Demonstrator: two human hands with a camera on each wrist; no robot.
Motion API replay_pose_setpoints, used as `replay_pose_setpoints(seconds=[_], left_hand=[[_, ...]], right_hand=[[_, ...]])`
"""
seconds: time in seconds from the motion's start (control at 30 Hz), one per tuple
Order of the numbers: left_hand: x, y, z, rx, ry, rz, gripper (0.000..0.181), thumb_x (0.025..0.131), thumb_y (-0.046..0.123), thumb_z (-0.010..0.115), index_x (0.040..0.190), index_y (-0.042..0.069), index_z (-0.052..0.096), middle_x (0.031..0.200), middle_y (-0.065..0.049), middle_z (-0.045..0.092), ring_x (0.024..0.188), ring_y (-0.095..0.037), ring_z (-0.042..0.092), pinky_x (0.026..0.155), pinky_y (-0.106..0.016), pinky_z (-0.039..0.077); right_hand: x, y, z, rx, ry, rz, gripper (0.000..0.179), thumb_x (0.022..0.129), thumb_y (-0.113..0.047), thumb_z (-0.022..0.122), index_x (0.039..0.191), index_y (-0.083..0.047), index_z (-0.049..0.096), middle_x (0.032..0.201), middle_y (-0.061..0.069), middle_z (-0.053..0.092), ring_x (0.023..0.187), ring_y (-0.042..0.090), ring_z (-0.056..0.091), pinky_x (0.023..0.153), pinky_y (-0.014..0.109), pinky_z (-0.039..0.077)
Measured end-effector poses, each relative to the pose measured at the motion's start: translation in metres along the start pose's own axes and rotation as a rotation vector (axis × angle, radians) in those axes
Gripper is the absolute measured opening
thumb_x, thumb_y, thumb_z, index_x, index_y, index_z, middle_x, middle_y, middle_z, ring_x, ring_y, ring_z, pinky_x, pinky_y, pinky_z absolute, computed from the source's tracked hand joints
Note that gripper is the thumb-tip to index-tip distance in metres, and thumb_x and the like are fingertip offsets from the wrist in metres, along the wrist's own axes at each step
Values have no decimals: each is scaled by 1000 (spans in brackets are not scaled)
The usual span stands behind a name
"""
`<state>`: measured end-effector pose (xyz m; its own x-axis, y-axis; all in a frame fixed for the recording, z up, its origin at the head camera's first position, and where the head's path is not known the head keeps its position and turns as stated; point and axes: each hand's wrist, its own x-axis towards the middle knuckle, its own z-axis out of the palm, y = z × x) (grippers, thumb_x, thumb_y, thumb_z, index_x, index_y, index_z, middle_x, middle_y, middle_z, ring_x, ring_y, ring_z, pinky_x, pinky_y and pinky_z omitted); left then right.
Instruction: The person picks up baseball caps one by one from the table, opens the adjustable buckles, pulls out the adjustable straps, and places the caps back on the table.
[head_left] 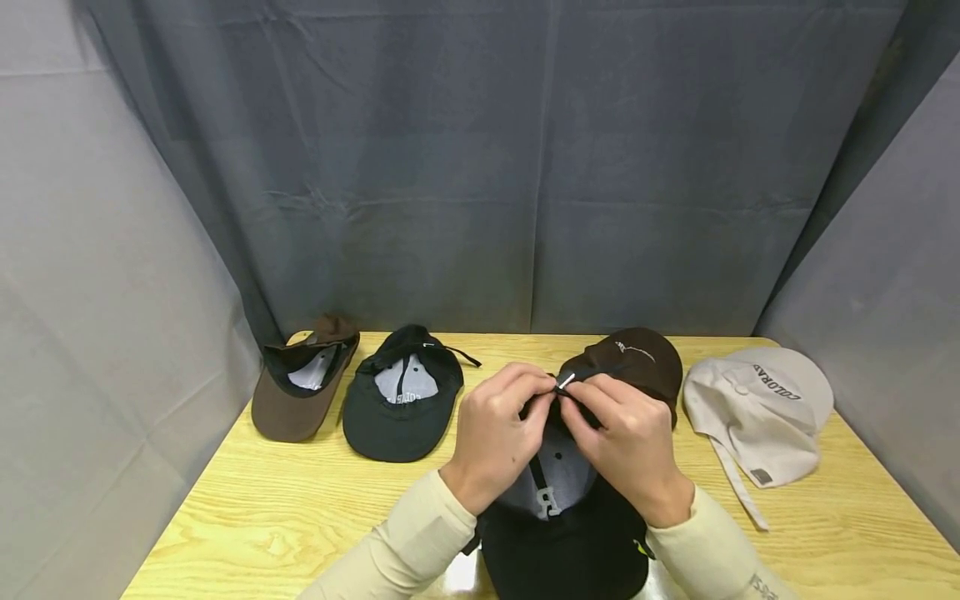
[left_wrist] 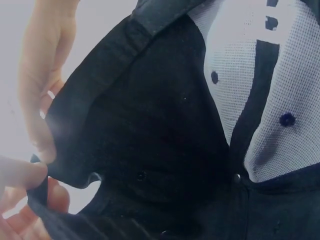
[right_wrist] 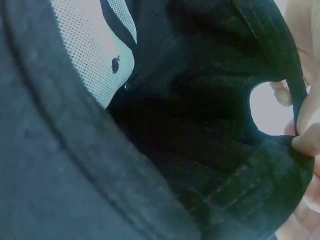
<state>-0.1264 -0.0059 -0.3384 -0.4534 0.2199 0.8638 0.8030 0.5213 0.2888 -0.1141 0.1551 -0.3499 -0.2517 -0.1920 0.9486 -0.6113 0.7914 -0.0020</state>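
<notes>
Pale yellow wood-grain counter [head_left: 225,517]: I see a beige fabric cap [head_left: 757,408] at its right.
Black fabric cap with grey mesh lining [head_left: 562,554]: at the counter's near side — inside facing my head camera.
Left hand [head_left: 495,433]: fingers pinching the cap's narrow black back strap [right_wrist: 298,95].
Right hand [head_left: 636,442]: fingers pinching the same strap — close beside the left.
Small slim white piece [head_left: 566,382]: showing between the two hands' fingers.

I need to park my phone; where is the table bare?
Front left of the table, between the far-left cap and left sleeve; front right, between the beige cap and right sleeve. Crowded: centre, where the hands pinch a black cap near a dark brown cap.
</notes>
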Motion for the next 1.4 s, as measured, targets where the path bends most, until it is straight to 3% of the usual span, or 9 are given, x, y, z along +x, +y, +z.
replay_pose_setpoints(seconds=[0.3,0.57,0.9,1.03,1.4], left_hand=[[1,1,0,-22,-7,-18,7,82,6,75,82,12,71,83,2,70,78,-8,68,74,-18,55],[1,1,-2,-22,-54,-60,7,87,9,72,93,13,74,91,3,72,86,-8,70,80,-21,56],[2,0,-4,23,-80,-5,13,87,8,73,98,12,77,94,3,72,88,-8,71,82,-21,56],[3,-2,-6,-8,-104,6,13,88,6,71,97,12,77,94,2,72,88,-8,71,83,-18,56],[2,-1,-4,-71,-33,5,10,83,3,75,89,10,77,85,1,71,81,-8,70,77,-15,55]], right_hand=[[-1,-1,1,31,20,45,24,90,-21,60,79,-5,74,69,4,71,60,18,67,57,35,53],[1,1,0,40,-7,22,23,90,-20,59,80,-6,75,71,4,72,61,18,67,57,34,53],[0,-1,-1,1,-34,15,29,95,-24,56,82,-7,75,73,3,72,64,19,68,57,36,53],[0,-2,-1,-15,-35,6,30,95,-24,55,82,-7,75,73,2,72,63,19,68,57,36,53],[2,-4,-2,2,-6,19,24,90,-21,59,80,-7,75,69,3,71,59,17,66,54,34,51]])
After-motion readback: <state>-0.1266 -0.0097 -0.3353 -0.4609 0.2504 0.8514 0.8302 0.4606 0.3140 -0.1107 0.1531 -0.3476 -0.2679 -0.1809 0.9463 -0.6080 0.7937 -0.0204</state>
